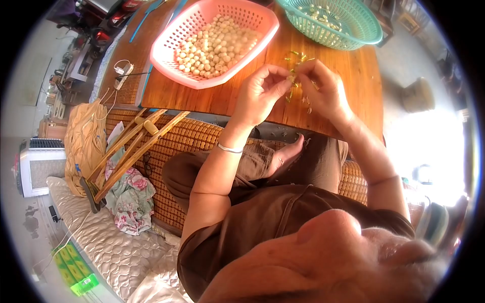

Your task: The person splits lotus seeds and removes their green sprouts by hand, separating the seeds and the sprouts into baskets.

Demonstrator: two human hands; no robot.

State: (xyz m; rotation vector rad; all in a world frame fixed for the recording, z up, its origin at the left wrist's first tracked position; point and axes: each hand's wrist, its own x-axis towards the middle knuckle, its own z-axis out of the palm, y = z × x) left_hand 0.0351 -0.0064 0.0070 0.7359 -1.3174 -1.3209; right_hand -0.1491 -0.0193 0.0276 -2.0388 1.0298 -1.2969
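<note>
My left hand point(260, 93) and my right hand point(324, 91) meet over the near edge of the wooden table. Thumb and fingers are pinched together on both. A small pale seed point(291, 79), perhaps a lotus seed, shows at the left fingertips; what the right fingertips grip is hidden. Beneath and around the hands lie yellow-green bits point(301, 55). Left of them, a pink basket point(172, 76) holds many round cream-coloured seeds point(217, 48). At the back right, a teal basket point(348, 41) contains a smaller amount of pale pieces point(321, 15).
The wooden table point(358, 86) ends just in front of my crossed legs. Wooden crutches point(136, 156) lean at its left corner beside a flowered cloth point(129, 197). A power strip point(123, 76) with cables lies to the left. A bin point(418, 95) stands on the floor at right.
</note>
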